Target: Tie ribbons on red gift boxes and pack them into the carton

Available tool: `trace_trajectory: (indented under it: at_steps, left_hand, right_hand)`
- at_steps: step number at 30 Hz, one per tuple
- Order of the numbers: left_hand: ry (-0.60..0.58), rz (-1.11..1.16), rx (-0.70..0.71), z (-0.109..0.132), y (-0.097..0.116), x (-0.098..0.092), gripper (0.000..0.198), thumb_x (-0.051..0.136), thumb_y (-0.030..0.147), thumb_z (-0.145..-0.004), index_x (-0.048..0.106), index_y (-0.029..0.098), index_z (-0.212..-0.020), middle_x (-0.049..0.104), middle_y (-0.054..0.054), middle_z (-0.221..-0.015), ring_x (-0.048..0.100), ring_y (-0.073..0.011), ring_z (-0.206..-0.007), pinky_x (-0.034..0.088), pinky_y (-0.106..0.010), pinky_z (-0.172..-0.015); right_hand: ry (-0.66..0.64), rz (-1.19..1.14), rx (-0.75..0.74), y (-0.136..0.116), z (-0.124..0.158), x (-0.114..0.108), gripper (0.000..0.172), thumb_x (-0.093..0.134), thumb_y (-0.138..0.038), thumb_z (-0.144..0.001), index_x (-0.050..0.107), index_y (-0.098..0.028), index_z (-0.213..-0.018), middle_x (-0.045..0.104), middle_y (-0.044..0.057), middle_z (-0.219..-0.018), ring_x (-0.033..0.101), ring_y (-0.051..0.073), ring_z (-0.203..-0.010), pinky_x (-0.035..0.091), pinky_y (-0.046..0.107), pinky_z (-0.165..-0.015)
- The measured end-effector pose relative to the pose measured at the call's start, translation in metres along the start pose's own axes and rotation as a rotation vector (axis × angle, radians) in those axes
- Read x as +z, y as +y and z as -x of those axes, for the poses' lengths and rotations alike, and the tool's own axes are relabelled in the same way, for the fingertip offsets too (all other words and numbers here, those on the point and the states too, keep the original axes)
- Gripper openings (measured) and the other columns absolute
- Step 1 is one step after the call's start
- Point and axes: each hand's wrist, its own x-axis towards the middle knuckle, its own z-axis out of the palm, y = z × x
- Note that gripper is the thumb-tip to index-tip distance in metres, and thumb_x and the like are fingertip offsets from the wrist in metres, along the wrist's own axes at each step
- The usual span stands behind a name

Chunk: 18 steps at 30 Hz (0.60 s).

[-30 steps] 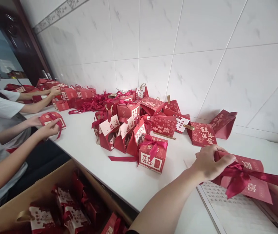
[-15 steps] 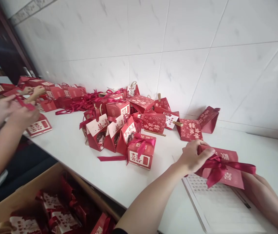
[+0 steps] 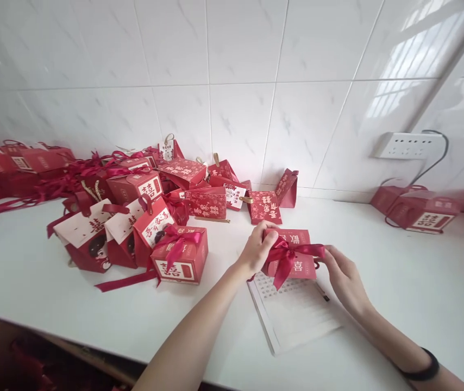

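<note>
A flat red gift box with gold lettering (image 3: 297, 256) is held just above a white sheet of lined paper (image 3: 293, 315) on the white counter (image 3: 419, 277). My left hand (image 3: 258, 248) grips its left end, fingers closed over the edge. At its right end my right hand (image 3: 340, 271) pinches the dark red ribbon (image 3: 287, 255) that is tied round the box. A finished red box with a ribbon bow (image 3: 180, 255) stands to the left.
A heap of red gift boxes and bags (image 3: 134, 190) with loose ribbons fills the counter's left and back. Two more red boxes (image 3: 417, 209) sit at the right by the tiled wall, under a white power strip (image 3: 405, 145).
The view has swung to the right, so the people at the left and the cardboard carton are out of sight. My right hand has come into view on the ribbon; the box stays in my left hand.
</note>
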Motion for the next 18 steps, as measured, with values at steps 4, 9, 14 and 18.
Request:
trace_trajectory:
  at_steps: [4, 9, 14, 18]
  left_hand:
    - [-0.02, 0.015, -0.004, 0.0, 0.001, 0.0, 0.049, 0.04, 0.066, -0.081, 0.049, 0.02, -0.096, 0.053, -0.001, -0.077, 0.051, -0.0173, -0.072, 0.042, -0.032, -0.073]
    - [0.013, -0.022, 0.039, 0.0, 0.002, 0.0, 0.051, 0.037, 0.067, -0.082, 0.05, 0.019, -0.097, 0.055, -0.004, -0.088, 0.052, -0.0208, -0.084, 0.041, -0.035, -0.082]
    - [-0.011, -0.002, 0.027, 0.0, 0.003, -0.001, 0.054, 0.037, 0.068, -0.081, 0.05, 0.019, -0.097, 0.054, -0.003, -0.084, 0.051, -0.0214, -0.082, 0.041, -0.036, -0.081]
    - [-0.052, 0.031, 0.02, 0.0, 0.004, -0.003, 0.058, 0.043, 0.071, -0.076, 0.049, 0.019, -0.099, 0.056, -0.005, -0.091, 0.053, -0.0212, -0.084, 0.041, -0.035, -0.08]
  right_hand:
    - [0.159, 0.266, -0.708, -0.009, 0.014, 0.003, 0.011, 0.054, -0.029, -0.091, 0.057, -0.019, -0.089, 0.056, 0.007, -0.086, 0.058, 0.019, -0.079, 0.049, 0.03, -0.066]
    - [-0.068, 0.516, -1.012, -0.024, 0.024, 0.016, 0.02, 0.049, -0.026, -0.097, 0.056, -0.016, -0.112, 0.057, 0.013, -0.107, 0.053, 0.026, -0.108, 0.041, 0.042, -0.09]
    - [-0.115, 0.559, -0.976, -0.02, 0.02, 0.013, 0.031, 0.031, -0.007, -0.099, 0.056, -0.015, -0.115, 0.064, 0.01, -0.102, 0.057, 0.02, -0.102, 0.033, 0.04, -0.092]
    - [-0.097, 0.472, -0.994, -0.017, 0.018, 0.009, 0.021, 0.046, -0.005, -0.092, 0.059, -0.014, -0.107, 0.063, 0.01, -0.097, 0.059, 0.022, -0.098, 0.036, 0.039, -0.087]
